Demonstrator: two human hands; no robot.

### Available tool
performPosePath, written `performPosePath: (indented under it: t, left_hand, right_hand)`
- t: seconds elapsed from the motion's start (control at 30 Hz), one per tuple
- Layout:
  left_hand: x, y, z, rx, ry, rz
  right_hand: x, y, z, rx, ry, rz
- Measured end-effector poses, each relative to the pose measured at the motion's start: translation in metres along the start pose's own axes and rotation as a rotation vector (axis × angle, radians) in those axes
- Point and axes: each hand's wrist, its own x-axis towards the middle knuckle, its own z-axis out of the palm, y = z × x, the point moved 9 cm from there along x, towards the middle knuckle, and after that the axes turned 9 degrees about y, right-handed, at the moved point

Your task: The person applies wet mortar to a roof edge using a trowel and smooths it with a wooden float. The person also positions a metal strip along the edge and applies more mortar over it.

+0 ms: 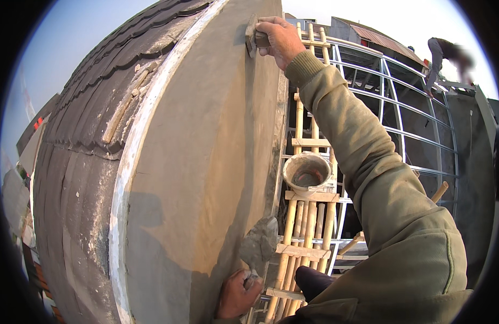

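Note:
My right hand (279, 40) is stretched up to the top of the grey plastered surface (184, 140), gripping a small cement-smeared float (251, 36) pressed against it. Low in the view, my left hand (240, 294) is closed on the handle of a trowel (258, 243), whose grey, mortar-coated blade lies beside the plaster's right side. Between my hands and to the right, a pale bucket (306, 173) with grey mix inside stands on a bamboo ladder-like walkway (309, 251).
Dark roof tiles (87, 108) and a white-edged strip border the plaster on the left. At right, a metal roof frame (400, 129) spans dark openings below. Another person (438, 59) is up on that frame at the upper right. A bamboo pole (439, 191) juts out nearby.

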Motion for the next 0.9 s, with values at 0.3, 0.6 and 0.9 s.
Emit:
performPosePath:
  t: [0.3, 0.6, 0.9]
  left_hand:
    - [-0.004, 0.009, 0.002, -0.093, -0.055, -0.169]
    - [-0.007, 0.015, -0.003, -0.056, -0.062, -0.154]
    - [-0.073, -0.033, 0.024, -0.169, -0.178, -0.388]
  right_hand:
    - [-0.141, -0.008, 0.004, 0.105, 0.04, -0.007]
    - [-0.284, 0.009, 0.023, 0.038, 0.011, 0.104]
    - [-0.396, -0.003, 0.039, -0.037, -0.145, 0.04]
